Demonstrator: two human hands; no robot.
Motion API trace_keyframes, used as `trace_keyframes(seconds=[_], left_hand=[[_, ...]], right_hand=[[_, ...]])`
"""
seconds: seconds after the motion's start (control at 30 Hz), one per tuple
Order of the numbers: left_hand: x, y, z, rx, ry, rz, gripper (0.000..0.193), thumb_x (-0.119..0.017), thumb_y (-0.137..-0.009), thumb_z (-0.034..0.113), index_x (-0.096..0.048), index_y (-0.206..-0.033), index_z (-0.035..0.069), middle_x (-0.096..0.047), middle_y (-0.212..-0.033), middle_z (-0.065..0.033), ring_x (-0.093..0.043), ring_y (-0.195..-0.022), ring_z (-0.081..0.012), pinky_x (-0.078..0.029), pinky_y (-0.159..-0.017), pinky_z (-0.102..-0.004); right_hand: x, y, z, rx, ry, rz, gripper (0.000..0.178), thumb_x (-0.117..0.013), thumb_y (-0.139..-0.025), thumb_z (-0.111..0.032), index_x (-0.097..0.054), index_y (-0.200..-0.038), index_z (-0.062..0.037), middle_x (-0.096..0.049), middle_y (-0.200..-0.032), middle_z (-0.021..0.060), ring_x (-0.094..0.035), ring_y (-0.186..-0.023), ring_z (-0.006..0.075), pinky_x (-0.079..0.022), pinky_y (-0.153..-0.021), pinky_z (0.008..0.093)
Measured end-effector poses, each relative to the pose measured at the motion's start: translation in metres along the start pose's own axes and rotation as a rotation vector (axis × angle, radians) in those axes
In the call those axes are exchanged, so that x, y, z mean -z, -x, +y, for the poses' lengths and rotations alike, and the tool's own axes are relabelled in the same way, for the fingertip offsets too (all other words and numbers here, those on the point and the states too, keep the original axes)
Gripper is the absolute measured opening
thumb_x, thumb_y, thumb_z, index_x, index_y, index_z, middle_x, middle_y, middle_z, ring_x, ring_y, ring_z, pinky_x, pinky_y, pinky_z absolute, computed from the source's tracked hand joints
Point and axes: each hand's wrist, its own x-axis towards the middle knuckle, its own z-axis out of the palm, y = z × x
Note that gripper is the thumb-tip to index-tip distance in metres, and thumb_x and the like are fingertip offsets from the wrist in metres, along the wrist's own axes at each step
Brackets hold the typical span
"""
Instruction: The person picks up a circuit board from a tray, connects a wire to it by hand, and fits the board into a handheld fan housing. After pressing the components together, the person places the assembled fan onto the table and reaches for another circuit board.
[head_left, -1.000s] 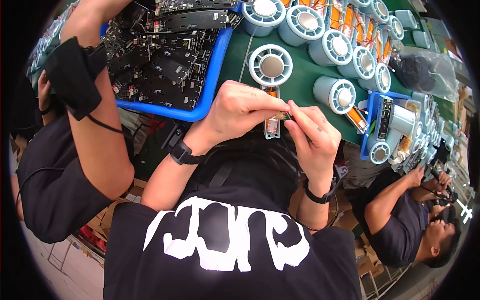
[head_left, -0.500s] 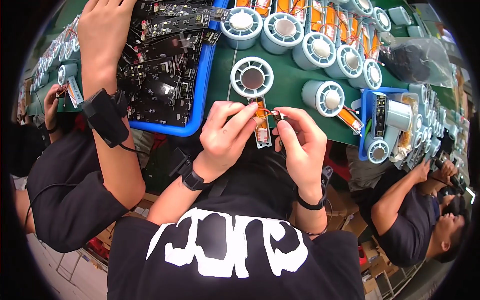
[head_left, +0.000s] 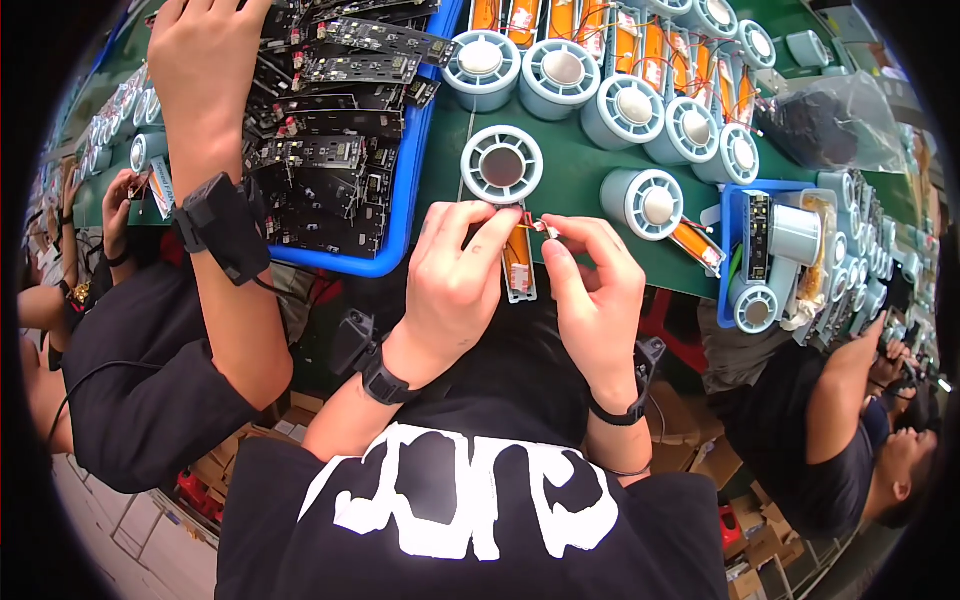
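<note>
In front of me is a light-blue fan unit (head_left: 502,135), its round vented end pointing away and its narrow handle toward my body. An orange battery (head_left: 518,250) lies in the open handle. My left hand (head_left: 452,275) is closed at the top of the handle, thumb and forefinger pinching the thin battery wires there. Pinched between my right thumb and forefinger is a small white connector (head_left: 545,229), just right of the handle; my right hand (head_left: 600,280) is closed on it. Fingertips partly cover the wires.
A blue tray (head_left: 400,225) heaped with black circuit boards (head_left: 310,150) stands left, a co-worker's arm (head_left: 205,110) reaching across it. Several fan units (head_left: 625,108) with orange batteries stand at the back right. A blue bin (head_left: 733,215) and a plastic bag (head_left: 835,120) sit farther right.
The orange wire loop between my hands has drawn out of sight, and the right fingertips have moved slightly left with the white connector. The co-worker's arm remains over the tray.
</note>
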Motion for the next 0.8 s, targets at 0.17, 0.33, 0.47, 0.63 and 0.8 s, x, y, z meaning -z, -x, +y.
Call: trace_keyframes(seconds=[0.17,0.33,0.47,0.63,0.8], left_hand=[[-0.011,0.001,-0.004,0.108,0.150,0.147,0.033,-0.073,-0.076,-0.009,-0.070,-0.108,-0.001,-0.062,-0.100,-0.0129,-0.062,-0.084,-0.0315,-0.053,-0.073,-0.0384],[-0.008,0.005,-0.009,0.057,0.056,0.099,0.036,-0.073,-0.076,-0.008,-0.069,-0.110,-0.001,-0.060,-0.096,-0.0123,-0.061,-0.081,-0.0303,-0.053,-0.071,-0.0377],[0.002,0.003,-0.006,-0.025,-0.093,-0.001,0.039,-0.072,-0.075,-0.004,-0.068,-0.113,-0.001,-0.058,-0.097,-0.0112,-0.060,-0.083,-0.0294,-0.052,-0.072,-0.0383],[0.012,0.002,0.002,-0.029,-0.247,-0.171,0.046,-0.070,-0.073,0.001,-0.066,-0.119,-0.001,-0.056,-0.102,-0.0104,-0.058,-0.086,-0.0285,-0.051,-0.073,-0.0392],[0.011,0.000,0.004,0.001,-0.216,-0.190,0.050,-0.067,-0.074,-0.002,-0.064,-0.124,-0.003,-0.057,-0.106,-0.0134,-0.060,-0.092,-0.0311,-0.052,-0.079,-0.0414]], right_hand=[[-0.003,0.001,-0.005,0.060,0.151,0.003,0.020,-0.069,-0.090,0.000,-0.068,-0.110,0.0046,-0.067,-0.098,0.0139,-0.066,-0.069,0.0170,-0.052,-0.058,0.0274],[-0.011,0.003,-0.001,0.116,0.219,0.046,0.023,-0.072,-0.087,0.000,-0.069,-0.109,0.0031,-0.067,-0.099,0.0158,-0.067,-0.077,0.0267,-0.054,-0.067,0.0348],[-0.016,0.003,0.004,0.218,0.315,0.081,0.025,-0.074,-0.084,0.000,-0.069,-0.109,0.0026,-0.067,-0.099,0.0164,-0.067,-0.084,0.0317,-0.055,-0.074,0.0391],[-0.022,-0.003,0.007,0.346,0.396,0.123,0.028,-0.076,-0.082,0.001,-0.070,-0.109,0.0001,-0.068,-0.101,0.0136,-0.066,-0.079,0.0245,-0.053,-0.069,0.0333],[-0.025,0.000,0.003,0.225,0.323,0.142,0.027,-0.076,-0.080,0.001,-0.069,-0.107,0.0021,-0.068,-0.101,0.0173,-0.067,-0.090,0.0338,-0.055,-0.079,0.0403]])
